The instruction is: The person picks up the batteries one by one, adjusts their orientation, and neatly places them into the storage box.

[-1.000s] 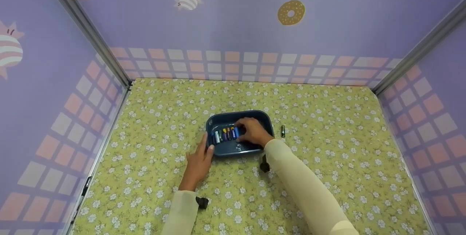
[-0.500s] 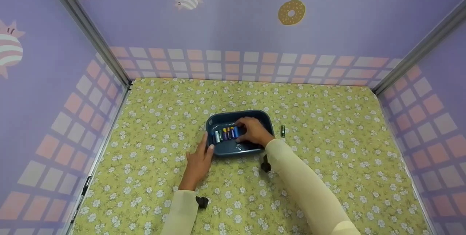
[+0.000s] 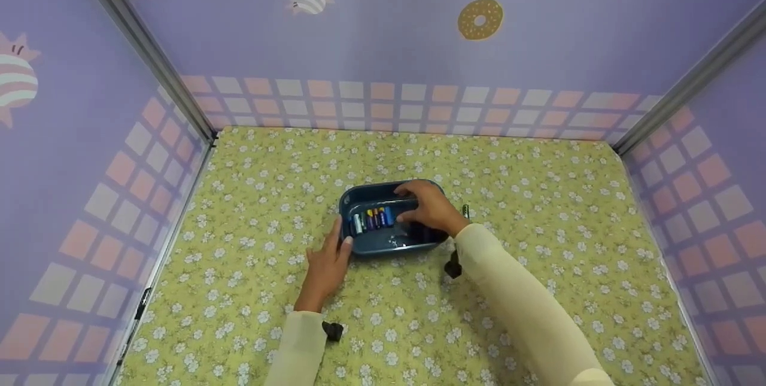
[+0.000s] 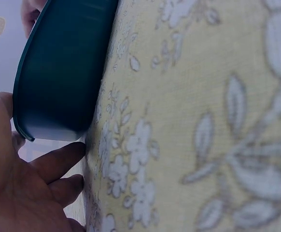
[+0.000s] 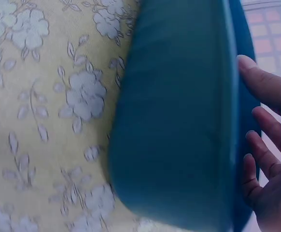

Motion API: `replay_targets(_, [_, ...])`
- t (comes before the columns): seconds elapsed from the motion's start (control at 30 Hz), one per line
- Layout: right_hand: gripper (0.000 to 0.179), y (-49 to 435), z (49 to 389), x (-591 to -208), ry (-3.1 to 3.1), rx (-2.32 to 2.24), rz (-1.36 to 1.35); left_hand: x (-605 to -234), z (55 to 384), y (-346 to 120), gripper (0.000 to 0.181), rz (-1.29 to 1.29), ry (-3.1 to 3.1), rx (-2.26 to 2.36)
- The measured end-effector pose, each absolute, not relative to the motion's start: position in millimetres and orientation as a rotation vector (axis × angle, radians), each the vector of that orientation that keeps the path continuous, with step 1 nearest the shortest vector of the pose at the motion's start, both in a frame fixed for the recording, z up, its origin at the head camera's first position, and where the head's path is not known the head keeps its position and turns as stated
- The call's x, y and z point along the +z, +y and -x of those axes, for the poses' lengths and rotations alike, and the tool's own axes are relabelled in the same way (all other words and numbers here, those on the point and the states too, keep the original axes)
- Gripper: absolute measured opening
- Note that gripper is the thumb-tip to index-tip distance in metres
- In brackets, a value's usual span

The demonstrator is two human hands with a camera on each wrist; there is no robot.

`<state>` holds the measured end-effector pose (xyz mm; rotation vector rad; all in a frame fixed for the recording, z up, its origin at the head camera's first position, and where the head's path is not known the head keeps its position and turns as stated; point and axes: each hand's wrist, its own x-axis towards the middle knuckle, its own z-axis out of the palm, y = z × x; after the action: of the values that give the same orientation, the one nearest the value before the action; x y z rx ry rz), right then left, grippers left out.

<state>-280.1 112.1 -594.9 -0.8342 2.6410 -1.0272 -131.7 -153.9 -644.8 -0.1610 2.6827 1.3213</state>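
Note:
A dark teal plastic basin (image 3: 383, 251) stands on the cloth in the head view. Inside it, several batteries (image 3: 371, 219) lie side by side in a row, with a blue one (image 3: 388, 216) at the right end. My left hand (image 3: 326, 263) rests against the basin's left side, fingers fairly straight and thumb near the front left corner. Over the right part of the basin is my right hand (image 3: 434, 206), thumb and fingers spread with nothing between them, just right of the row. In the right wrist view its loosely bent fingers (image 5: 263, 145) show beyond the rim.
Right of the basin, a single dark green battery (image 3: 466, 211) lies on the flowered yellow cloth (image 3: 550, 242), partly covered by the right wrist. Purple walls (image 3: 395, 33) with a pink and white check band close off the back and both sides.
My right hand has moved right, away from the blue battery at the row's end, and its sleeve now overlaps the loose battery. The left hand, basin and row stay put.

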Motion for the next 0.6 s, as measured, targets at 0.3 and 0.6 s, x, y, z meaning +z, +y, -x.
replay_targets(0.3, [0.055,157,283,-576,2.715,-1.210,0.734,-646,132,-154,0.070,0.139,2.681,1.334])
replay_targets(0.6, [0.052,212,288,-568,2.799,-1.230,0.590,-645,132,-153,0.065,0.169,2.682,1.322])
